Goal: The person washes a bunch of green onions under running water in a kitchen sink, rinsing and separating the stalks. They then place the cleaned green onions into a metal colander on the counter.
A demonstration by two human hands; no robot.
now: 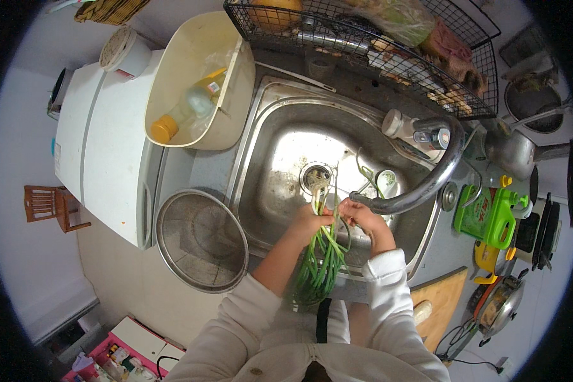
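My left hand [310, 222] is closed around a bunch of green onions [321, 267], just below their white bulbs and roots. The long green leaves hang back towards my body. Beside it, my right hand [360, 215] pinches at a thin green strand next to the bunch, under the tip of the curved metal faucet [425, 191]. Both hands are over the stainless steel sink [272, 138]. The roots are above the drain [315, 175]. A loose green stalk [363, 169] and a small round white container with green bits [387, 179] lie in the basin.
At the left are a round metal mesh strainer [203, 241] and a cream plastic bin [246, 90] holding a bottle. A black wire basket [363, 36] with produce stands behind the sink. Right are a green jug [482, 215], a wooden board [441, 305] and a lidded pan [501, 310].
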